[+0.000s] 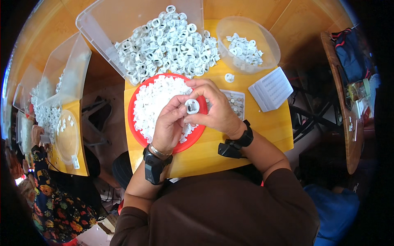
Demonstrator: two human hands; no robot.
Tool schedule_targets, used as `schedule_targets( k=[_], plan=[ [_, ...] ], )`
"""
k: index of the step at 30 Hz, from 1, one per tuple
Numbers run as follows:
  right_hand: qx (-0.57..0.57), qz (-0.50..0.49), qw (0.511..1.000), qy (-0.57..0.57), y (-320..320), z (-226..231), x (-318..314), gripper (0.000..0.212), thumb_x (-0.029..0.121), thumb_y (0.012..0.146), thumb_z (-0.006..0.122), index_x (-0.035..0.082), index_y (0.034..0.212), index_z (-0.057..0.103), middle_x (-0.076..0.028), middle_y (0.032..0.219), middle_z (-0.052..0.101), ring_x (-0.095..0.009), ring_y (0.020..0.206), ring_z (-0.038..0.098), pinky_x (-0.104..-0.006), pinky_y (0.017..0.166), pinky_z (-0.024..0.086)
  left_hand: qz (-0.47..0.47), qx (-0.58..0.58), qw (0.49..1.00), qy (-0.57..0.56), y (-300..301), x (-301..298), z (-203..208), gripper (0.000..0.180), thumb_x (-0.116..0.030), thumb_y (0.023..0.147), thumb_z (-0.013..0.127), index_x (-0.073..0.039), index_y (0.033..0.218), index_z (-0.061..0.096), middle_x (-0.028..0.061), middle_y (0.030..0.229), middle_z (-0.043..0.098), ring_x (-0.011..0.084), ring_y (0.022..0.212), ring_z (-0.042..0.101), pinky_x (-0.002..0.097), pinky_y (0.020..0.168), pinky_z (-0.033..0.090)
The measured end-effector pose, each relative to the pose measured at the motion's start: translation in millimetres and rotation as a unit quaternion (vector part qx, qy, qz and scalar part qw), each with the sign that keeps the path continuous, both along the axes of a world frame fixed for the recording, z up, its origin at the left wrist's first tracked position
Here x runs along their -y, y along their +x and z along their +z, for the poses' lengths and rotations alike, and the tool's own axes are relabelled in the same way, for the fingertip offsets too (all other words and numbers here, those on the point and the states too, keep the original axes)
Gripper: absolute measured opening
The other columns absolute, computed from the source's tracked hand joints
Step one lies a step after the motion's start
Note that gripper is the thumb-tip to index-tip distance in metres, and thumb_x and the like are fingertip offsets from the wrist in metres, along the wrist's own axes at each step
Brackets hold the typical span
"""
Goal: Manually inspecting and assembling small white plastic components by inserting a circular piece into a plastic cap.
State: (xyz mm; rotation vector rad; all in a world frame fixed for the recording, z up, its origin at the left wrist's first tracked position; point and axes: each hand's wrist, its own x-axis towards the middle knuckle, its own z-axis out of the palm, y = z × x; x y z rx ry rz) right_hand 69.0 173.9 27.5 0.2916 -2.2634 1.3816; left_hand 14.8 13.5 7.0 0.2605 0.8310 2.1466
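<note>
A yellow desk (266, 131) is under the fingers; a big clear bin (98, 41) is past them, with a huge heap of round parts (168, 45) spilling out; a red tray (132, 123), full of tiny white bits (158, 94), is right below the fingers and to their left; a round clear tub (266, 33), far to their upper right, has a much smaller pile of parts (245, 49); I think lots is left, but I cannot tell which pile is done; a white block (273, 88) is well to the right of the fingers; a flat tray (243, 98) of little discs is nearer, partly behind the right hand (215, 106); one loose part (229, 77) is up and right of them.

Both arms reach in from the bottom and meet over the red tray; the left hand (170, 125) pinches a round white piece (191, 106), held up between thumb and fingers; the right hand's fingers curl close around it, but I cannot tell if they grip it.
</note>
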Motion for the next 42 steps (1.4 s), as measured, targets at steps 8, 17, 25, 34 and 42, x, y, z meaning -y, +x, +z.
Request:
schedule_targets(
  k=[8,17,25,34,42],
  plan=[
    [0.028,-0.173,0.984,0.044,-3,5,-49,0.017,0.012,0.079,0.068,0.003,0.092,0.064,-0.014,0.093,0.063,-0.031,0.09,0.061,-0.039,0.08,0.048,0.038,-0.002,0.999,0.023,-11,7,0,0.025,-0.02,0.098,0.046,0.001,0.11,0.054,0.0115,0.09,0.064,0.0171,0.079,0.062,0.0281,0.073,0.051],
    [0.144,-0.091,0.95,0.262,2,-5,-51,0.006,0.011,0.077,0.064,0.007,0.075,0.067,-0.011,0.079,0.062,-0.031,0.079,0.059,-0.0422,0.07,0.047,0.039,-0.011,0.999,0.031,-14,9,-4,0.025,-0.019,0.098,0.048,0.0,0.112,0.054,0.012,0.092,0.065,0.0179,0.08,0.062,0.0292,0.074,0.05],
    [0.191,-0.105,0.935,0.279,-3,-13,-46,0.003,0.008,0.075,0.063,0.006,0.072,0.064,-0.011,0.076,0.06,-0.032,0.081,0.059,-0.0442,0.07,0.046,0.007,-0.03,0.997,0.067,-13,8,-6,0.031,-0.021,0.095,0.054,0.001,0.116,0.051,0.0151,0.098,0.064,0.0207,0.083,0.062,0.0316,0.078,0.05],
    [0.12,-0.142,0.952,0.243,-1,-7,-40,0.007,0.008,0.078,0.063,0.003,0.078,0.06,-0.013,0.081,0.059,-0.033,0.079,0.058,-0.0429,0.069,0.046,0.021,-0.025,0.999,0.043,-10,5,1,0.032,-0.025,0.094,0.055,0.001,0.113,0.052,0.015,0.089,0.062,0.0213,0.075,0.061,0.0289,0.069,0.049],
    [-0.04,-0.069,0.996,0.04,2,10,-9,0.01,0.001,0.077,0.066,0.002,0.083,0.059,-0.012,0.091,0.062,-0.029,0.087,0.06,-0.0361,0.077,0.049,0.025,-0.045,0.998,-0.02,-7,4,-2,0.027,-0.023,0.095,0.053,-0.001,0.111,0.051,0.0103,0.093,0.064,0.0169,0.077,0.061,0.028,0.072,0.05]
  ],
)
